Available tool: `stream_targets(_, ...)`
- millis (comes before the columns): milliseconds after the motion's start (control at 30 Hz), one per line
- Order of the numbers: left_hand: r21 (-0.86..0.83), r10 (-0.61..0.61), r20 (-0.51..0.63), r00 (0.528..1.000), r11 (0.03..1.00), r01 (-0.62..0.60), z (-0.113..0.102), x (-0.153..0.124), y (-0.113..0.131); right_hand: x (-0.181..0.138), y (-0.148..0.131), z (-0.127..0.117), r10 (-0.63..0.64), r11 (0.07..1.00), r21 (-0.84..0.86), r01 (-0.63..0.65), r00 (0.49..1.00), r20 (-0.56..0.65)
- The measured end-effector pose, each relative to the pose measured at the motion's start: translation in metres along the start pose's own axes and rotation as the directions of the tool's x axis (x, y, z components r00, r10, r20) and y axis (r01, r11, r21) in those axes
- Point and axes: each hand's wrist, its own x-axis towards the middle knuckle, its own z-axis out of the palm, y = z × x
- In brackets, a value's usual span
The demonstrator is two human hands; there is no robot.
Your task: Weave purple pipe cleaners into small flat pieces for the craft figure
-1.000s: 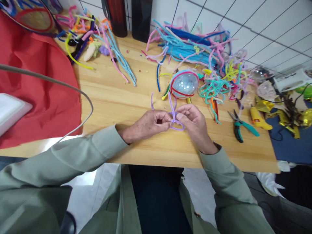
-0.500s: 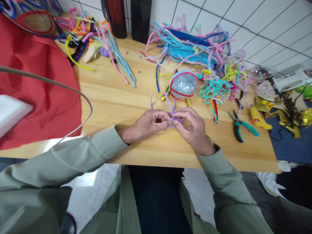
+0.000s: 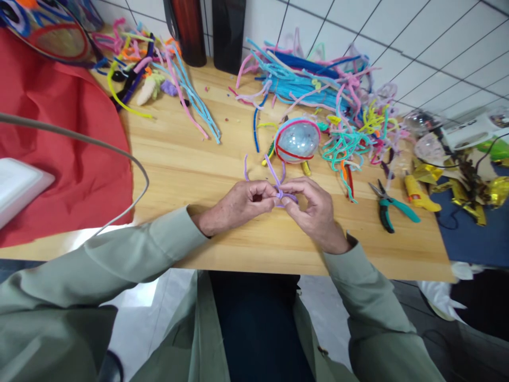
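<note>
My left hand (image 3: pixel 238 204) and my right hand (image 3: pixel 312 207) meet over the wooden table (image 3: pixel 178 159), both pinched on a lilac pipe cleaner (image 3: pixel 274 172). Its free ends stick up and away from my fingers, and a small loop shows between my fingertips. Just beyond lies a clear plastic ball (image 3: pixel 297 140) ringed with red and pink pipe cleaners.
A big heap of coloured pipe cleaners (image 3: pixel 318 90) covers the far right of the table, with a smaller bunch (image 3: pixel 159 69) at the far left. Teal-handled pliers (image 3: pixel 387 207) and a yellow glue gun (image 3: pixel 417 193) lie right. Red cloth (image 3: pixel 59 148) covers the left.
My right hand has turned over and closed in toward the left hand. The lilac loop that lay open below my fingers is now drawn small between them.
</note>
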Motion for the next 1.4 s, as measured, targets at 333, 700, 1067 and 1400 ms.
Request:
stream_targets(333,-0.031,0.005,-0.105,0.994,1.0,-0.008,0.002,0.0,0.0,-0.005,0.003,0.008,0.259,0.924,0.296,-0.241,0.966,-0.024)
stream_targets(700,0.013,0.065,-0.143,0.988,0.998,-0.064,0.004,0.002,-0.013,0.003,0.0,0.008,0.469,0.721,0.508,-0.472,0.871,0.144)
stream_targets(1067,0.195,0.177,-0.111,0.978,0.969,-0.153,0.007,0.0,-0.011,0.003,0.003,0.013,0.464,0.746,0.499,-0.44,0.882,0.084)
stream_targets(1400,0.578,0.67,-0.12,0.732,0.647,-0.498,0.009,-0.008,-0.007,0.002,-0.006,0.01,0.507,0.716,0.506,-0.481,0.857,0.097)
